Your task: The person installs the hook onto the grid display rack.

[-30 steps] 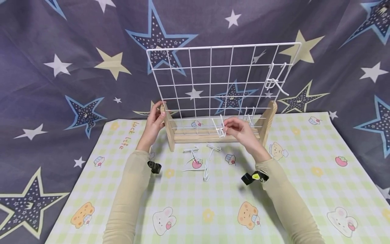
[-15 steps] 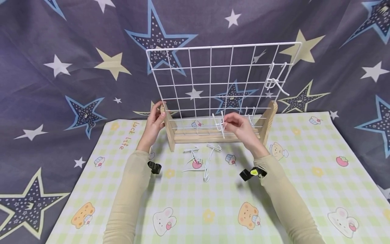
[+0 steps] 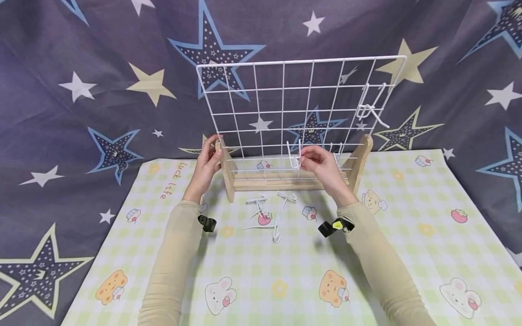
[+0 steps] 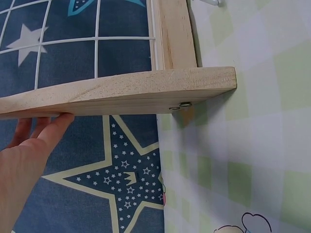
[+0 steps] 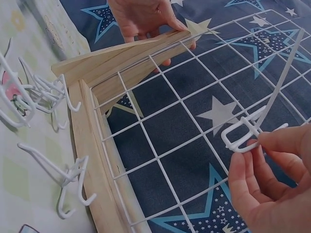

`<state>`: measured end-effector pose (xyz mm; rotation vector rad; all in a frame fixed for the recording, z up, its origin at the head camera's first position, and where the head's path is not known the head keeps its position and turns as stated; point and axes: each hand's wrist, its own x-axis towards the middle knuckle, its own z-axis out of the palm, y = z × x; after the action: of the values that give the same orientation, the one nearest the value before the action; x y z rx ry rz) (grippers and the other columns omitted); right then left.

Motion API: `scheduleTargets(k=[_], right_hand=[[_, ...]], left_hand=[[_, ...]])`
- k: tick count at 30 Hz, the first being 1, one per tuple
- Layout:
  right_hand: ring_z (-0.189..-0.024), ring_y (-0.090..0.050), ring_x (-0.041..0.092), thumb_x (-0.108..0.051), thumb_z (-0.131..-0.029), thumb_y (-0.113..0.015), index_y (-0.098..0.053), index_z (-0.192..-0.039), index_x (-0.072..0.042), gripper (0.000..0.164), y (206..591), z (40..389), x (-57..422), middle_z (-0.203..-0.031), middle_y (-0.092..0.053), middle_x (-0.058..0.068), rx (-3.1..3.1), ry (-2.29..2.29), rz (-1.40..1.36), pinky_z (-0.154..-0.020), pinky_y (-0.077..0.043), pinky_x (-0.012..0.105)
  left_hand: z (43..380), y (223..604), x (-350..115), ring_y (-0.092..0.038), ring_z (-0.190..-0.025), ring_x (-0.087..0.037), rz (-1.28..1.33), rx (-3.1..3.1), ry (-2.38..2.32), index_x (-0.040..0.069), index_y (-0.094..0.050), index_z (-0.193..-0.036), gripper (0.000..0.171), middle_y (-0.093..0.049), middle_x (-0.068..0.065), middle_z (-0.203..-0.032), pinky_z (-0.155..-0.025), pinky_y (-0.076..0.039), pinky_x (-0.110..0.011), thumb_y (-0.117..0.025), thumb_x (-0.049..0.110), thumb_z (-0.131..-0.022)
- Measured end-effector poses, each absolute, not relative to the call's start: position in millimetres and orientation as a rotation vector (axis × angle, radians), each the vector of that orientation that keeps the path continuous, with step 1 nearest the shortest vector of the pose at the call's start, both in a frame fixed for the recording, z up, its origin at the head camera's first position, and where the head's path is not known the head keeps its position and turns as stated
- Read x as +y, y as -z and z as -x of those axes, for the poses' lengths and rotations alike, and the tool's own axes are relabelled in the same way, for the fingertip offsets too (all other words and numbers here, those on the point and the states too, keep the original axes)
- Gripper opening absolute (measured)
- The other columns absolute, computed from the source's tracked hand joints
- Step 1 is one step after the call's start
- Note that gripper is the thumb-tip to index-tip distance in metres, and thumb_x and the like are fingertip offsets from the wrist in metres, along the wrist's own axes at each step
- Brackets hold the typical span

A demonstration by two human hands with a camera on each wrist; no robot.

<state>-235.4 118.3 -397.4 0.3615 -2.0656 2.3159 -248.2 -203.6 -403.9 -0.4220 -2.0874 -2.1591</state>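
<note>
A white wire grid panel (image 3: 282,99) stands in a wooden base. My left hand (image 3: 206,164) grips the top of the base's left wooden side (image 3: 226,177); in the right wrist view its fingertips wrap over that wood. Between thumb and fingers, my right hand (image 3: 323,166) pinches a white wire hook (image 5: 239,135) in front of the grid's lower middle. The hook's two prongs point up in the head view. Whether it touches the grid wires I cannot tell.
Another hook (image 3: 369,107) hangs at the grid's upper right, and one more (image 3: 336,149) sits low right, partly behind my right hand. Several loose hooks (image 3: 276,228) lie on the checked tablecloth (image 3: 261,262) before the base. A star-patterned cloth (image 3: 110,113) hangs behind.
My right hand has risen a little with the hook, whose prongs now stand higher against the grid. The left hand stays on the wooden side.
</note>
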Motion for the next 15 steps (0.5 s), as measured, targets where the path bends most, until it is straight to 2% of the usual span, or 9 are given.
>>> scheduleTargets(k=[3, 8, 15], right_hand=[[-0.08, -0.059, 0.019, 0.012, -0.088, -0.059, -0.062, -0.102, 0.001, 0.018, 396.0, 235.8, 117.0, -0.091, -0.059, 0.014, -2.066, -2.322, -0.35, -0.077, -0.055, 0.027], [-0.081, -0.06, 0.019, 0.011, -0.089, -0.059, -0.059, -0.106, 0.008, 0.018, 394.2, 236.2, 114.7, -0.091, -0.06, 0.013, -2.081, -2.306, -0.314, -0.078, -0.055, 0.029], [-0.083, -0.061, 0.024, 0.013, -0.089, -0.057, -0.058, -0.107, 0.011, 0.018, 395.0, 236.8, 111.7, -0.088, -0.06, 0.008, -2.059, -2.33, -0.289, -0.077, -0.056, 0.028]], left_hand=[[247.9, 403.7, -203.6, -0.05, -0.116, -0.026, 0.416, -2.089, 2.169, 0.007, -0.03, -0.147, 0.045, -0.039, -0.03, -0.133, -0.095, -0.046, -0.046, -0.042, 0.015, -0.104], [249.0, 404.5, -203.9, -0.047, -0.119, -0.034, 0.417, -2.084, 2.177, 0.008, -0.031, -0.146, 0.044, -0.039, -0.031, -0.132, -0.092, -0.048, -0.042, -0.043, 0.015, -0.104], [249.9, 405.5, -203.7, -0.051, -0.114, -0.023, 0.441, -2.093, 2.151, 0.01, -0.032, -0.146, 0.044, -0.036, -0.035, -0.134, -0.098, -0.039, -0.058, -0.042, 0.017, -0.105]])
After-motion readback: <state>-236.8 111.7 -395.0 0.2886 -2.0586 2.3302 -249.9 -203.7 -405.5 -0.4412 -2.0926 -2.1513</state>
